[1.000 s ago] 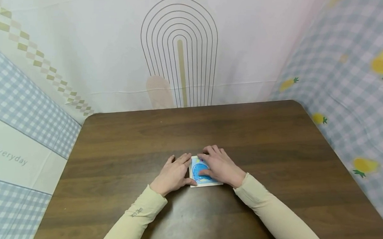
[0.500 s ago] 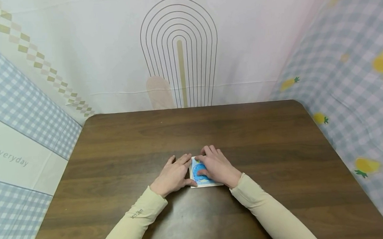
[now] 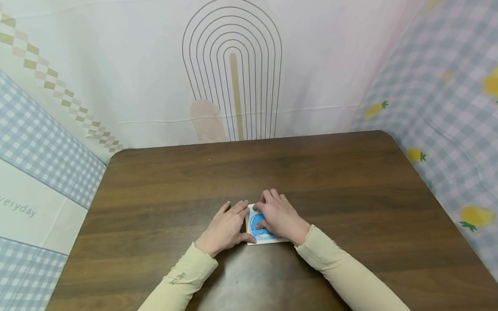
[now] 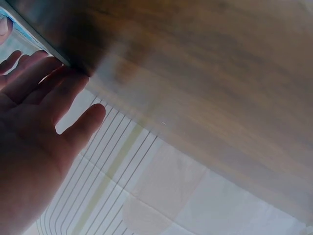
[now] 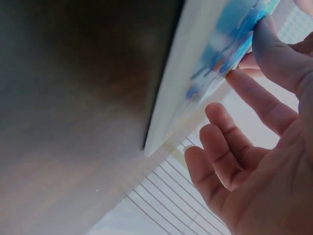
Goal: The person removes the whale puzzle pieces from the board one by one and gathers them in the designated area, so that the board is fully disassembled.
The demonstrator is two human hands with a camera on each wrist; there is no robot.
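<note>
A small square picture board (image 3: 255,219) with a blue print and a pale rim lies flat on the table. Its right part is hidden under my right hand (image 3: 282,219). My left hand (image 3: 225,229) rests along the board's left side, fingers straight at the far corner and thumb on the near one. In the right wrist view, the right thumb (image 5: 274,51) and forefinger (image 5: 259,100) touch the printed face, spread apart. The other right fingers are bent and off the board. Only a thin edge of the board (image 4: 36,33) shows in the left wrist view.
The brown wooden table (image 3: 182,176) reaches well past both hands. A white printed cloth (image 3: 326,62) hangs behind its far edge. Checked cloths hang at the left (image 3: 28,106) and right (image 3: 448,116).
My right hand has slid a little to the left over the board, covering more of its upper print. The left hand and the board have stayed in place.
</note>
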